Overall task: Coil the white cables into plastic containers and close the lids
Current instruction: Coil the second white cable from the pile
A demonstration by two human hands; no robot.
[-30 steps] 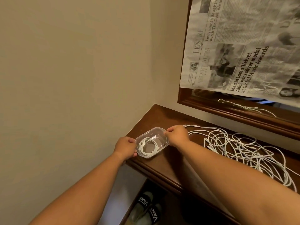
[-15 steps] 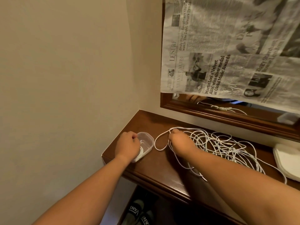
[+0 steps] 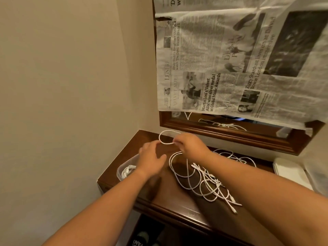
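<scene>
A clear plastic container [image 3: 124,166] sits at the left end of the brown wooden shelf [image 3: 177,201], with a coiled white cable [image 3: 128,170] inside it. My right hand [image 3: 190,143] is raised above the shelf and pinches a white cable, which forms a loop [image 3: 166,137] to its left. My left hand [image 3: 151,159] hovers just below that loop with its fingers spread, holding nothing. A tangle of white cables [image 3: 204,181] trails from my right hand down across the shelf.
A wood-framed mirror [image 3: 230,134] hangs behind the shelf, mostly covered by a newspaper sheet [image 3: 230,59]. White lids or containers [image 3: 291,170] lie at the right end. A beige wall [image 3: 62,86] stands on the left. Dark shoes [image 3: 140,240] lie below.
My left hand left the container and moved up toward the cable. My right hand lifted a cable end off the shelf into a loop. The view shifted right and down.
</scene>
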